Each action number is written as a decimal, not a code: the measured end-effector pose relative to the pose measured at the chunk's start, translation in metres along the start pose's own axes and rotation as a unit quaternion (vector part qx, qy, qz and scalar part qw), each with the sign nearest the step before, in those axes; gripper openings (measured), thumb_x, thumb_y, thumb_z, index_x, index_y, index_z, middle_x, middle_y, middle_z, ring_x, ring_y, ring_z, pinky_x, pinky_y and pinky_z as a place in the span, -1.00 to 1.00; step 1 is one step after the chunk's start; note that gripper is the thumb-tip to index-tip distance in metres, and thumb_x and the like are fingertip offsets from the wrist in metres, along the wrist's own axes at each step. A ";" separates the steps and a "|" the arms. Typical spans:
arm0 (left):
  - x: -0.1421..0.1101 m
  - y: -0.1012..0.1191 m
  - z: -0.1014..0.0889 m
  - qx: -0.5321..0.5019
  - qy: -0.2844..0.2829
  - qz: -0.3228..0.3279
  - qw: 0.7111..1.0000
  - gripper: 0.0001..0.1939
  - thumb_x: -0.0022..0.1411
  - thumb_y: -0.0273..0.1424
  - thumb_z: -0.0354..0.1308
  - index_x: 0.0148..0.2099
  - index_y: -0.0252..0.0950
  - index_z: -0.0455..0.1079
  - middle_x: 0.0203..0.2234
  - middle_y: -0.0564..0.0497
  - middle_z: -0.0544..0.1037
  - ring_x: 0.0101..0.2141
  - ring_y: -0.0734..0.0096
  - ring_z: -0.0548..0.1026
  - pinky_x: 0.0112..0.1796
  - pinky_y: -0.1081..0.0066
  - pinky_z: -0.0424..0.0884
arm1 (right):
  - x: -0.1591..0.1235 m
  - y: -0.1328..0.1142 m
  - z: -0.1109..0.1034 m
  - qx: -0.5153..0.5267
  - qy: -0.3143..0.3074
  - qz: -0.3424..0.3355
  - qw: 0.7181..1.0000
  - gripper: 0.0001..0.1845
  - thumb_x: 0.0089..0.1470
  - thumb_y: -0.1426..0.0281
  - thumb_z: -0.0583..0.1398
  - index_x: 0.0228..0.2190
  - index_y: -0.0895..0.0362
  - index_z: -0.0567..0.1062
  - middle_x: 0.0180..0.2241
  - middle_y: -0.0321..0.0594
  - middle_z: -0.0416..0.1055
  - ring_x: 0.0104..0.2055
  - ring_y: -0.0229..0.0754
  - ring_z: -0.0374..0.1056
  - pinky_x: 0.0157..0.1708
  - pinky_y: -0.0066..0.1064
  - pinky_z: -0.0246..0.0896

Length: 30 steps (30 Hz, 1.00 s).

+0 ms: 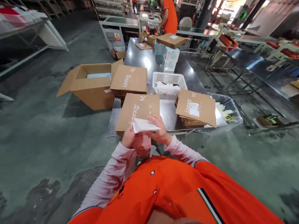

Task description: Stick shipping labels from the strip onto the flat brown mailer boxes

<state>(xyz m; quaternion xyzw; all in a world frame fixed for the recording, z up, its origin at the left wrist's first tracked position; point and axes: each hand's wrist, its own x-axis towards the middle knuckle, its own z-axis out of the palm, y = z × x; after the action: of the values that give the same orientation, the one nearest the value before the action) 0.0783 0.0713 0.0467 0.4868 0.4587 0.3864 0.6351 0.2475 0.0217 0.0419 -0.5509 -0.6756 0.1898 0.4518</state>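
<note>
Both hands meet close to my chest, over the near edge of the steel table. My left hand and my right hand are closed on a folded white paper, the right fingers lying over its top. Just beyond them a flat brown carton printed "beauty" lies on the table. A pinkish sheet hangs under the white paper, below my left hand.
A stack of flat cartons sits left, another labelled stack right, a white basket between. An open cardboard box stands on the floor at left. A co-worker in orange stands at the table's far end.
</note>
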 end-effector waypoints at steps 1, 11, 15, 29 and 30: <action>-0.005 0.000 -0.004 0.033 0.006 0.027 0.999 -0.52 -0.26 -0.23 0.46 -0.24 -0.30 0.50 -0.22 -0.13 0.60 -0.04 -0.01 0.50 -0.04 0.17 0.45 | -0.001 -0.006 0.012 0.027 0.017 0.014 0.999 -0.42 0.08 -0.08 0.18 -0.09 0.10 0.54 -0.07 -0.03 0.46 -0.01 0.01 0.37 0.07 -0.14 0.29; -0.026 -0.013 -0.014 0.017 0.078 0.094 0.992 -0.62 -0.17 -0.09 0.42 -0.44 -0.30 0.52 -0.54 -0.03 0.56 -0.48 0.33 0.49 -0.39 0.39 0.43 | 0.011 -0.016 0.003 0.126 -0.101 0.051 0.986 -0.69 0.05 0.15 0.29 -0.30 0.11 0.65 -0.41 -0.22 0.58 -0.39 -0.21 0.45 -0.38 -0.43 0.36; -0.028 -0.035 0.005 0.028 0.197 0.150 0.968 -0.52 -0.05 0.00 0.31 -0.61 -0.30 0.30 -0.72 0.10 0.34 -0.62 0.53 0.28 -0.54 0.50 0.24 | 0.010 -0.018 0.003 0.095 -0.113 0.054 0.987 -0.79 0.05 0.26 0.29 -0.38 0.14 0.65 -0.46 -0.21 0.58 -0.44 -0.25 0.44 -0.44 -0.49 0.29; -0.023 -0.089 -0.034 -0.056 -0.036 -0.166 0.984 -0.39 -0.43 -0.17 0.53 -0.28 -0.41 0.54 -0.43 -0.14 0.62 -0.40 0.14 0.56 -0.36 0.26 0.46 | 0.154 0.090 0.040 -0.225 -0.051 0.187 0.955 -0.53 0.00 0.20 0.34 -0.09 0.19 0.56 0.09 0.01 0.31 0.16 0.06 0.23 0.17 -0.06 0.10; -0.032 -0.092 -0.039 -0.033 -0.031 -0.177 0.983 -0.42 -0.41 -0.15 0.53 -0.33 -0.40 0.54 -0.50 -0.14 0.60 -0.42 0.09 0.56 -0.39 0.24 0.47 | 0.156 0.089 0.044 -0.266 -0.061 0.186 0.944 -0.36 0.00 0.16 0.33 0.06 0.21 0.46 0.17 0.09 0.24 0.22 0.13 0.16 0.19 0.02 0.07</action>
<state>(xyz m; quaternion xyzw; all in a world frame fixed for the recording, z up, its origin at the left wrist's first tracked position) 0.0360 0.0310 -0.0404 0.3880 0.5049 0.2674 0.7232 0.2645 0.2041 0.0143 -0.7542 -0.6132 0.1169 0.2037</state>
